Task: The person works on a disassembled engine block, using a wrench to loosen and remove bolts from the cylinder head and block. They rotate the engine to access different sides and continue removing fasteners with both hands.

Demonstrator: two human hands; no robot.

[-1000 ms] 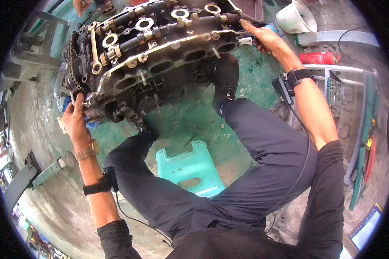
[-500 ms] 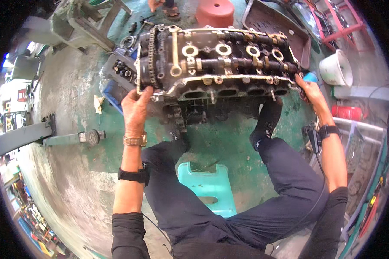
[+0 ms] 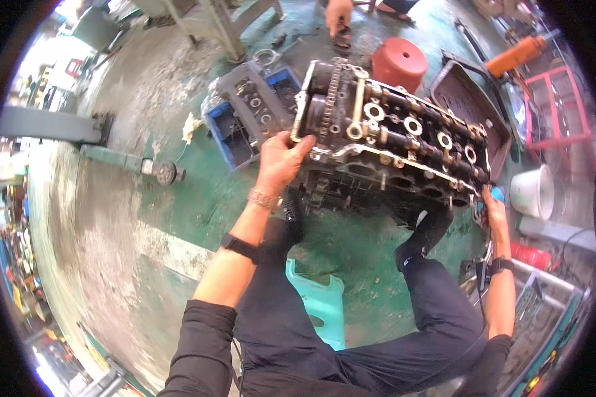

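— Left hand (image 3: 283, 160)?
— Gripping the near left corner of the cylinder head (image 3: 398, 135), thumb over the top edge, other fingers largely hidden.
— Left forearm (image 3: 220, 283)?
— Bare, slanting up to that corner from the cylinder head's near side.
— Right hand (image 3: 494, 205)?
— Closed at the cylinder head's near right corner; finger detail too small to confirm.
— Right forearm (image 3: 501, 298)?
— Bare, extended on the cylinder head's near side.

Grimy black engine (image 3: 404, 134), camshafts (image 3: 412, 147) and chain (image 3: 332, 96) showing, spanning between left hand (image 3: 281, 162) and right hand (image 3: 494, 206), chain lying nearer left hand.
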